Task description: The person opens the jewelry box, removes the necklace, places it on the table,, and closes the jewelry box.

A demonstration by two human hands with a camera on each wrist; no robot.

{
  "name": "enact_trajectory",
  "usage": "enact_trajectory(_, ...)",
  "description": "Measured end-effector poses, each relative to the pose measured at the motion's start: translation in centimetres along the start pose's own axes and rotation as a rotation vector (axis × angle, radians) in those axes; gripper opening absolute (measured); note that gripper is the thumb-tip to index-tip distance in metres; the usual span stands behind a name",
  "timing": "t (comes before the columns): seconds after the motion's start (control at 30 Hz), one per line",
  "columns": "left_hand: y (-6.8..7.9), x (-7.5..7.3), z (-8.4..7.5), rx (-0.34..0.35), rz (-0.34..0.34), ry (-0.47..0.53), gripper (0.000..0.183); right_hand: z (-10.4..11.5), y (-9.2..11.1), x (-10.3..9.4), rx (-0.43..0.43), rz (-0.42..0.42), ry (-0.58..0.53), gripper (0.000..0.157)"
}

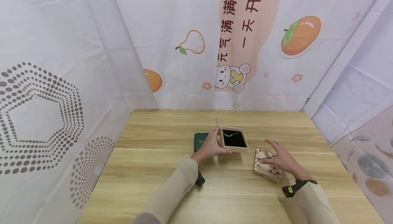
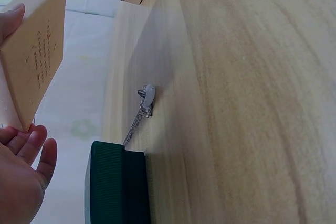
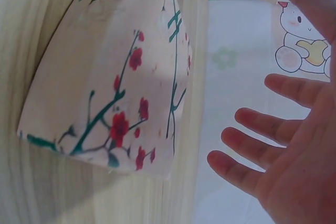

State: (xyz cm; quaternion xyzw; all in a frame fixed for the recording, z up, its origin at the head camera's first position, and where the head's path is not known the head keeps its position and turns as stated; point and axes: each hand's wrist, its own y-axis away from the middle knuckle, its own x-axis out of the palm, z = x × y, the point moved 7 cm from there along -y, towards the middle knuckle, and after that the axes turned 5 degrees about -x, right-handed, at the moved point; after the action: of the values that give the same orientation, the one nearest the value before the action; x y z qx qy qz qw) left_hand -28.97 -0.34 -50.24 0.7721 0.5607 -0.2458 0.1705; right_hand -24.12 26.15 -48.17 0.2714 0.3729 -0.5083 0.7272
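My left hand [image 1: 211, 148] grips a small open jewellery box [image 1: 234, 149] by its side, raised off the table. On its black insert [image 1: 235, 140] lies a thin silver chain [image 1: 228, 135]. The left wrist view shows the box's printed underside [image 2: 41, 59]. To the right, a cream lid [image 1: 267, 172] with red blossoms and green twigs rests on the table. My right hand [image 1: 280, 159] hovers over that lid with spread fingers; in the right wrist view the fingers are apart from it.
A dark green box [image 1: 200, 138] stands just behind and left of my left hand. Beside it on the table lies a silver chain with a whitish pendant [image 2: 149, 95]. Printed curtains [image 1: 184, 91] hang along the table's back edge and sides.
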Motion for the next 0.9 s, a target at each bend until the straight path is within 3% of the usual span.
enact_trajectory(0.63, 0.2, 0.0, -0.1, -0.006, 0.0, -0.002, 0.113, 1.7, -1.4, 0.3, -0.084, 0.0, -0.033, 0.092)
enact_trajectory(0.9, 0.3, -0.1, -0.4, 0.013, 0.001, 0.003, 0.11, 2.2, -1.9, 0.4, -0.112, 0.009, -0.107, 0.09)
